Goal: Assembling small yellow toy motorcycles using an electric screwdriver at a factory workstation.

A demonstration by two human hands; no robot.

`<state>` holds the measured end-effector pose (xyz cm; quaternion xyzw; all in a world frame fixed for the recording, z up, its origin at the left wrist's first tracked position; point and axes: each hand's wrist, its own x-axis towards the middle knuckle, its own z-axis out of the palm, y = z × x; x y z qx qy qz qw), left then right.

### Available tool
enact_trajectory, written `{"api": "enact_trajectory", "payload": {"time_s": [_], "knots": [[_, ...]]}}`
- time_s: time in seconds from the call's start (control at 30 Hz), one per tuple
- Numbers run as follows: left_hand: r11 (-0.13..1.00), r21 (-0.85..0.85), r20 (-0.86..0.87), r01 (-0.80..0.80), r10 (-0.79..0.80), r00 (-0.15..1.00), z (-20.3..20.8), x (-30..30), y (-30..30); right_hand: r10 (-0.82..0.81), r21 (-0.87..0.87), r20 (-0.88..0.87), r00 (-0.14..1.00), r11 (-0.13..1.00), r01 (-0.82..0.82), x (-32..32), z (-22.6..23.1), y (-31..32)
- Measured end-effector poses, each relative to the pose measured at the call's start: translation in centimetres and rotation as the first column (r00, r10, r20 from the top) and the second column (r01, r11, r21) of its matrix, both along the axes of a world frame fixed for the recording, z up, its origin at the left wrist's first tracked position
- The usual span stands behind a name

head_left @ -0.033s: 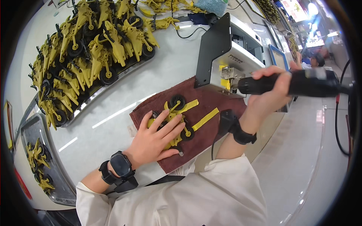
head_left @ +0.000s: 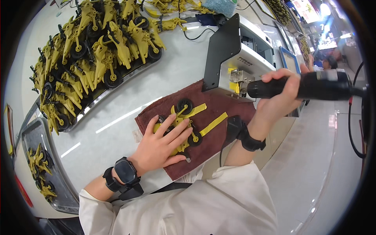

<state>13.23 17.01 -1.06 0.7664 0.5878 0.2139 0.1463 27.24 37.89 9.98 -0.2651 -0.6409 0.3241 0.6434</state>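
My left hand lies palm down with fingers outstretched over a yellow plastic toy motorcycle with black wheels, on a dark red cloth. The hand covers much of the toy. Close to my thumb tip is a small grey piece. My right hand grips a black electric screwdriver held sideways. Its tip is at the metal pickup of a white screw feeder with a black side panel; whether a screw is on the tip cannot be seen.
Two strips of yellow tape lie on the cloth. At far left, a large tray is heaped with yellow toy motorcycles. A smaller metal tray holds several more. A black cable hangs at right. Another person is in the far background.
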Motion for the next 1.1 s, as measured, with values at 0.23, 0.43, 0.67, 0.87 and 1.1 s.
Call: {"api": "enact_trajectory", "payload": {"time_s": [0.23, 0.43, 0.67, 0.87, 1.1], "knots": [[1.0, -0.019, 0.024, -0.01, 0.01, 1.0, 0.0, 0.0, -0.5, 0.365, -0.14, -0.193, 0.911, 0.908, -0.394, 2.3, -0.8, -6.4], [0.999, 0.02, 0.007, -0.04, 0.04, 0.999, -0.5, 0.3, -0.4, 0.583, -0.013, -0.155, 0.797, 0.806, -0.592, 3.0, -3.8, -11.3], [0.995, 0.037, 0.031, -0.09, 0.089, 0.996, -0.6, 0.2, -0.4, 0.572, -0.024, -0.177, 0.801, 0.811, -0.585, 2.0, -4.8, -11.7], [0.997, 0.036, 0.043, -0.074, 0.073, 0.996, -0.4, 0.4, -0.3, 0.436, -0.109, -0.028, 0.899, 0.893, -0.436, 1.4, -4.9, -11.8], [0.995, 0.041, 0.043, -0.086, 0.084, 0.996, -0.7, 0.1, -0.3, 0.453, -0.046, -0.041, 0.891, 0.89, -0.455, 1.6, -5.5, -11.8]]}}
